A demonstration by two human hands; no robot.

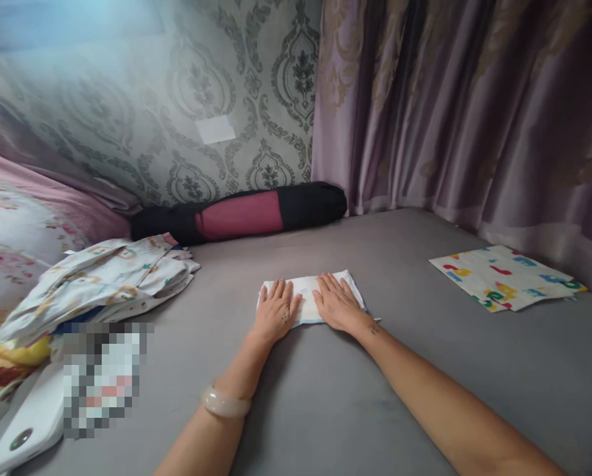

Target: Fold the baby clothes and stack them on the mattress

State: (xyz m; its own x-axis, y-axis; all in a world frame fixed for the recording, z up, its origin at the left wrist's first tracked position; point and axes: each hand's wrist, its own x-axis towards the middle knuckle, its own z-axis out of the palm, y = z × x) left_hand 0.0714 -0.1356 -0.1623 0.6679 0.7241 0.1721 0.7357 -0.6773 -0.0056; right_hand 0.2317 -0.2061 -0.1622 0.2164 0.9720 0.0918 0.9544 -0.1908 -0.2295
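We have a folded white cloth (306, 309) under our palms, lying flat on the grey bedsheet (326, 410) near the middle of the view, its long side running left to right. A thin bluish edge shows along its near side. Our left hand (276, 309) rests on its left part and our right hand (339, 301) on its right part; the fingers of both are extended and slightly apart, pressed flat and gripping nothing. Between our thumbs a strip of the cloth shows bare. We wear a pale bangle (225, 402) on the left forearm and see a small dark marking on the right wrist.

Well to the right lies a folded garment (504, 276) with colourful prints. To the left we see a heap of patterned clothes (127, 264), with a white device (33, 423) nearer to us and a pixelated item (110, 380) just beside it. Floral bedding (8, 238) rises at the far left. Beyond the cloth, a long black-and-maroon bag (239, 217) lies along the damask wallpaper (201, 79), and a mauve curtain (415, 119) hangs at the right.
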